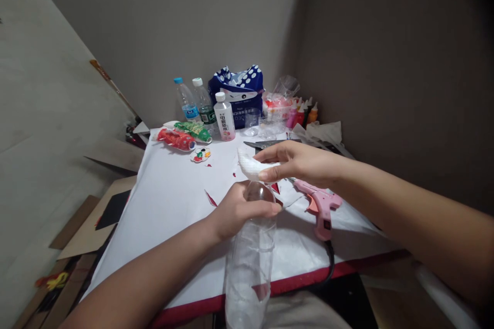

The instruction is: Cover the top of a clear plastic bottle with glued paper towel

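Observation:
A clear plastic bottle [250,262] stands tilted at the front edge of the table, its upper end pointing away from me. My left hand [247,208] is wrapped round it near the top. Between the thumb and fingers of my right hand [287,162] is a white, textured, folded piece of tissue or cloth [250,164], held just above the bottle's upper end. Whether the two touch is hard to tell. A pink glue gun [318,203] lies on the table to the right, below my right forearm.
On the white-covered table [170,216] are red [175,140] and green [195,131] fish-like crafts, a paint palette [200,154] and dark scissors [262,144]. Behind stand a labelled bottle [225,118], a blue bag [247,97] and paint bottles [299,115]. Cardboard [96,221] lies left.

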Motion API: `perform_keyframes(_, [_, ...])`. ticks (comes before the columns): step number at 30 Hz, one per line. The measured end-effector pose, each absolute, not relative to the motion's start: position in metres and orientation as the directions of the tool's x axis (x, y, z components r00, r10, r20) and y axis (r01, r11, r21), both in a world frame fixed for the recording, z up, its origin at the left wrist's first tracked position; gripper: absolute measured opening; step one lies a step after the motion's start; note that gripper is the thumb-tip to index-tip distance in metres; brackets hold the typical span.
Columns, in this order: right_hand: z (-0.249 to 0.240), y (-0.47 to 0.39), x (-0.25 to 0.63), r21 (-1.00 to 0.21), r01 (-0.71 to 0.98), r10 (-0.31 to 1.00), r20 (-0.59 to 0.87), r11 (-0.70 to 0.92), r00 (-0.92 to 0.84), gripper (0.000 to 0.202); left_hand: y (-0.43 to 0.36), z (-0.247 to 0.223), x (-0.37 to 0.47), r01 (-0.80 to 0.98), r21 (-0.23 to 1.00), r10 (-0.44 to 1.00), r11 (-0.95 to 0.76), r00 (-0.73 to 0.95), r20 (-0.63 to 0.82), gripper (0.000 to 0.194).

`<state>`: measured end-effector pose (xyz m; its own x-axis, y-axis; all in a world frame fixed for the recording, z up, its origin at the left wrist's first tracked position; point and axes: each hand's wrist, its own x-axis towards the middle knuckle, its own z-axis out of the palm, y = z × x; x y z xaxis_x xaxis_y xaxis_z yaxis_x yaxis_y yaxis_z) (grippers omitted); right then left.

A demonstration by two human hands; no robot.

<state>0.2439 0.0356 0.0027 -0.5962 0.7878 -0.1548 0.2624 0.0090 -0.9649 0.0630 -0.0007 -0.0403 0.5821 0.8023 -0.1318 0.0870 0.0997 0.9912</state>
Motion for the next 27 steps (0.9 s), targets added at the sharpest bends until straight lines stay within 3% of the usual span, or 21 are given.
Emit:
perform_keyframes(6, [0.002,0.035,0.245,-0.954,0.295,0.807,-0.130,0.057,-0.576,0.050,0.001,-0.043,0.063,0.083,0.991,0.802,0.102,0.583,-0.131,0.023])
perform_keyframes(13, [0.014,0.045,0.256,-0.847,0.458,0.775,-0.093,0.268,-0.625,0.058,0.000,-0.039,0.060,0.089,0.992,0.785,0.088,0.607,-0.124,0.025])
perform_keyframes(18, [0.026,0.038,0.248,-0.740,0.514,0.812,0.073,0.433,-0.579,0.034,0.001,-0.039,0.059,0.080,0.994,0.772,0.073,0.626,-0.107,0.026])
perform_keyframes(22, [0.025,0.029,0.243,-0.672,0.590,0.835,0.078,0.448,-0.545,0.030,0.000,-0.041,0.060,0.079,0.993,0.777,0.090,0.618,-0.120,0.025])
perform_keyframes(24, [0.022,0.026,0.243,-0.670,0.604,0.847,0.070,0.431,-0.526,0.030,0.000,-0.044,0.060,0.017,0.988,0.771,0.151,0.623,-0.128,0.027])
perform_keyframes(27, [0.018,0.026,0.247,-0.667,0.601,0.863,0.131,0.440,-0.487,0.029,0.002,-0.050,0.060,-0.159,0.915,0.731,0.371,0.658,-0.182,0.044])
